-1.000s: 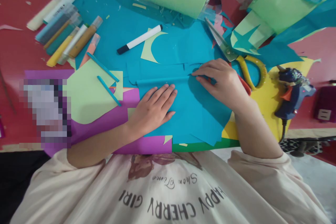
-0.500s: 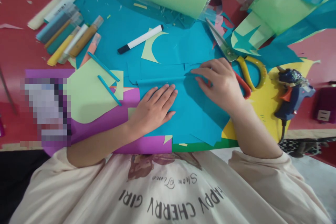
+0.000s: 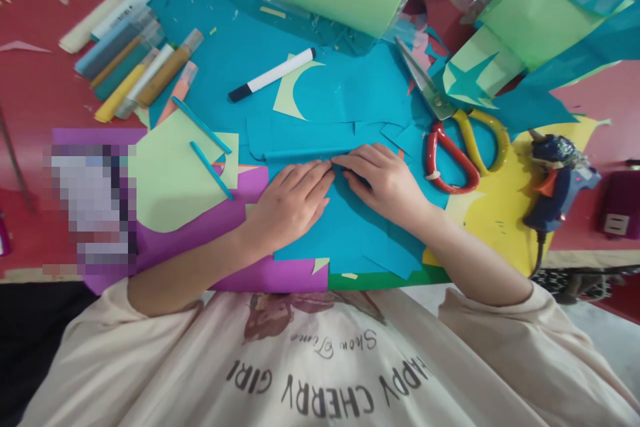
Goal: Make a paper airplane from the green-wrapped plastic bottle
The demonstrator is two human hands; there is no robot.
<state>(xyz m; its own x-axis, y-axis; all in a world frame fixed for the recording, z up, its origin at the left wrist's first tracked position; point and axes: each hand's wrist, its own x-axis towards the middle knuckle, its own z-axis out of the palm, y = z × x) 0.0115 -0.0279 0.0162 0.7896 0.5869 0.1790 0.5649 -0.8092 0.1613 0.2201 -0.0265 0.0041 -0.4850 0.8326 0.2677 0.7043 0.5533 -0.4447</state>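
Through the head camera I have a matte blue paper sheet (image 3: 345, 233) in the middle of the frame, with a slim rolled blue paper edge (image 3: 300, 154) running along its upper side. I see the left hand (image 3: 290, 203) lying on the sheet just left of centre, palm down, fingers stretched out and gripping nothing, their tips at the roll. The right hand (image 3: 385, 179) sits beside it, its fingers bent and their tips meeting at the roll, next to the left fingertips; I cannot tell from here whether it pinches the paper or only presses on it. Above the hands I make out a white marker pen with black ends (image 3: 273, 75), lying across a light green paper offcut with a curved edge (image 3: 287, 101). Right of centre are metal scissors with one red and one yellow handle loop (image 3: 440, 107), and at the far right a dark blue glue gun with an orange trigger (image 3: 553, 203) rests on a yellow paper sheet (image 3: 495, 220). Left of the hands, two thin blue rods (image 3: 211, 171) lie near each other over a light green paper piece (image 3: 170, 180), itself on purple paper (image 3: 250, 187). In the upper left, a cluster of coloured markers (image 3: 125, 73) lies slanted, partly on the red table (image 3: 30, 93)
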